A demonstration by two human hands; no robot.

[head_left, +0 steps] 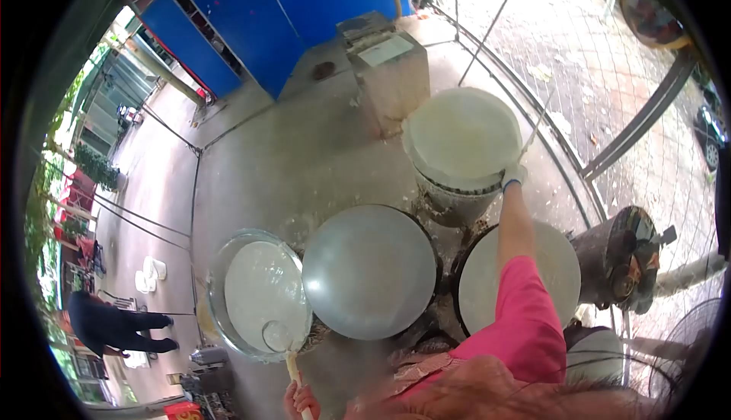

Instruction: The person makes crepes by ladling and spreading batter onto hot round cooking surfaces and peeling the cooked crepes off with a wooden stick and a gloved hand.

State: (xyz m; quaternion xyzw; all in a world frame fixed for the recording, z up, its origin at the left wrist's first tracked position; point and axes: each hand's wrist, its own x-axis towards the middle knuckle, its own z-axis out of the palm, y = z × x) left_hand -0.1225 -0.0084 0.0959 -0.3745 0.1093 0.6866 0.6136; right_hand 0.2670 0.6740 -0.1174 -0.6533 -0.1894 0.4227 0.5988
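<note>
My left hand [301, 399] is wrapped round the pale handle of a ladle [277, 335], whose round bowl rests in white batter at the near edge of a large metal basin [217, 283]. To its right lies a smooth round griddle [370, 271], its surface grey. My right arm stretches forward over a second griddle [476, 275] with a pale layer on it. At the near right rim of a round, pale-topped drum [463, 137], my right hand [515, 174] is closed round a thin stick [539, 124]. Its fingers are small and partly blurred.
Behind the drum stands a worn box-like block [396, 77], with blue panels [228, 16] beyond. A blackened metal drum [609, 256] is at the right, by the wire fence [525, 77]. Far left are a person in dark clothes [114, 325] and white buckets [154, 269].
</note>
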